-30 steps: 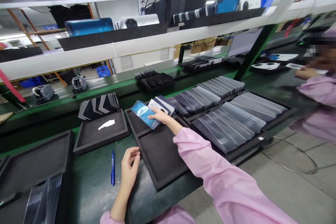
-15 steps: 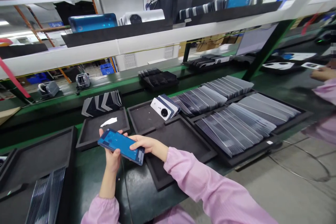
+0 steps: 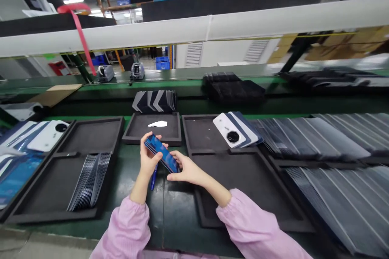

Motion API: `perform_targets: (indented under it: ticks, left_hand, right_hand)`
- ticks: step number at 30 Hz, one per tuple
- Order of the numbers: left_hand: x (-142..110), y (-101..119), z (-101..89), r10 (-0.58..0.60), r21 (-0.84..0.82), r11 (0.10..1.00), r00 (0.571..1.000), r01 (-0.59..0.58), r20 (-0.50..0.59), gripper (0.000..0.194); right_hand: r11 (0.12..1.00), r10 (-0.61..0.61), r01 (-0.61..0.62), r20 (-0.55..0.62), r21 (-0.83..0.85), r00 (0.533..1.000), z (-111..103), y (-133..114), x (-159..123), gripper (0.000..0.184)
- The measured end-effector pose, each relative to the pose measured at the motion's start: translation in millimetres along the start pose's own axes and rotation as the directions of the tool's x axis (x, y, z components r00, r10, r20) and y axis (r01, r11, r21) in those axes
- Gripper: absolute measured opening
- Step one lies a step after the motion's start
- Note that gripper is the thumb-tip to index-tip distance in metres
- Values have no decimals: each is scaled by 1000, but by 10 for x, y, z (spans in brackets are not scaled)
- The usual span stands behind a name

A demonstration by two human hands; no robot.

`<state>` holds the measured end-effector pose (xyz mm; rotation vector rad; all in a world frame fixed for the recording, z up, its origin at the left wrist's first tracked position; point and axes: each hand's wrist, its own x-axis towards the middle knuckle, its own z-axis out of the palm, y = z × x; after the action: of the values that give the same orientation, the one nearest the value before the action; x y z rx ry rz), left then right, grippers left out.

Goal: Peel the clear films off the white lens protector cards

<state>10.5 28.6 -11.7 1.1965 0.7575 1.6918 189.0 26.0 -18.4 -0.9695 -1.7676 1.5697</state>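
Observation:
Above the green bench, my left hand grips the left part of a stack of blue phone panels, its thumb along the near edge. Several thin layers show at that tilted edge. My right hand holds the right end, fingers behind and thumb below. A blue pen lies on the bench beneath the stack, partly covered by it. Just beyond my hands, a small black tray carries a torn white scrap.
White and blue phone back covers lean in the black tray to the right. Rows of grey panels fill trays farther right. At left, another tray holds thin clear panels. A white shelf spans overhead.
The view has swung left. The blue stack has turned from face-up to a steeper tilt, showing its layered edge. My right thumb has moved off its face to the lower end.

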Motion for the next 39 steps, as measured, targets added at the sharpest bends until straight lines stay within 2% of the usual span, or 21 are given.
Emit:
perform_targets:
  ticks: [3, 5, 8, 11, 13, 14, 17, 18, 19, 20, 22, 23, 25, 26, 28, 30, 32, 34, 36, 38, 39]
  left_hand:
    - [-4, -8, -24, -10, -50, 999, 1000, 9, -2, 75]
    - [-6, -4, -32, -41, -99, 994, 999, 40, -12, 74]
    - [-14, -12, -16, -119, -200, 974, 991, 106, -55, 82]
    - [-41, -70, 8, -202, -267, 943, 979, 198, 13, 92]
    - [-71, -133, 1, -245, -259, 931, 966, 257, 76, 93]
    - [-85, -168, -14, -256, -249, 930, 963, 269, 83, 92]
    - [-100, -262, -100, -267, -251, 931, 963, 266, 31, 88]
    - [-94, -285, -134, -285, -259, 924, 958, 280, 17, 86]
    - [-83, -302, -163, -303, -258, 921, 953, 292, -3, 83]
    - [-69, -312, -184, -314, -252, 921, 949, 298, -22, 83]
    - [-41, -313, -194, -309, -222, 931, 949, 290, -57, 83]
    - [-31, -304, -181, -302, -207, 937, 951, 283, -67, 83]
    - [-24, -273, -132, -292, -195, 942, 953, 271, -85, 83]
    - [-25, -255, -100, -291, -196, 943, 952, 269, -93, 82]
    - [-37, -217, -38, -297, -195, 941, 950, 275, -96, 83]
    - [-51, -190, 7, -310, -184, 938, 948, 292, -77, 86]
    - [-58, -182, 31, -313, -161, 940, 948, 302, -48, 95]
    - [-48, -196, 36, -294, -115, 951, 955, 288, -33, 104]
    - [-19, -223, 30, -232, -27, 973, 972, 231, -25, 107]
    - [16, -246, 23, -150, 80, 985, 989, 150, -13, 99]
    - [30, -250, 22, -114, 118, 987, 994, 113, -2, 93]
  right_hand:
    - [980, 32, -19, 60, -200, 998, -47, -123, -14, 84]
    - [977, 18, -1, 78, -215, 997, -64, -169, 0, 88]
    - [983, -49, 45, -16, -180, 999, -9, -147, 34, 86]
    - [974, -96, 57, -172, -218, 980, 116, -76, 50, 79]
    - [971, -125, 79, -198, -228, 972, 168, -53, 52, 81]
    - [968, -147, 107, -166, -227, 975, 163, -55, 57, 85]
    - [951, -164, 157, -3, -266, 986, -36, -97, 95, 92]
    - [939, -154, 139, -24, -315, 988, -167, -111, 110, 88]
    - [922, -147, 99, -101, -374, 984, -324, -120, 122, 81]
    - [902, -148, 40, -223, -429, 963, -499, -123, 127, 71]
    - [869, -182, -88, -480, -487, 858, -846, -107, 111, 54]
    - [862, -190, -137, -563, -487, 805, -989, -92, 94, 47]
    - [864, -184, -188, -641, -466, 745, -1151, -61, 61, 37]
    - [869, -180, -189, -648, -457, 740, -1157, -50, 54, 33]
    - [888, -175, -140, -604, -438, 777, -1024, -42, 65, 25]
    - [915, -180, -45, -505, -401, 844, -760, -50, 95, 22]
    - [940, -195, 64, -375, -334, 906, -465, -61, 122, 28]
    - [955, -215, 151, -241, -256, 946, -229, -62, 145, 46]
    - [963, -222, 192, -153, -189, 963, -89, -45, 170, 79]
    - [972, -207, 190, -121, -139, 971, -31, -14, 197, 110]
    - [977, -193, 179, -118, -117, 974, -19, 6, 209, 120]
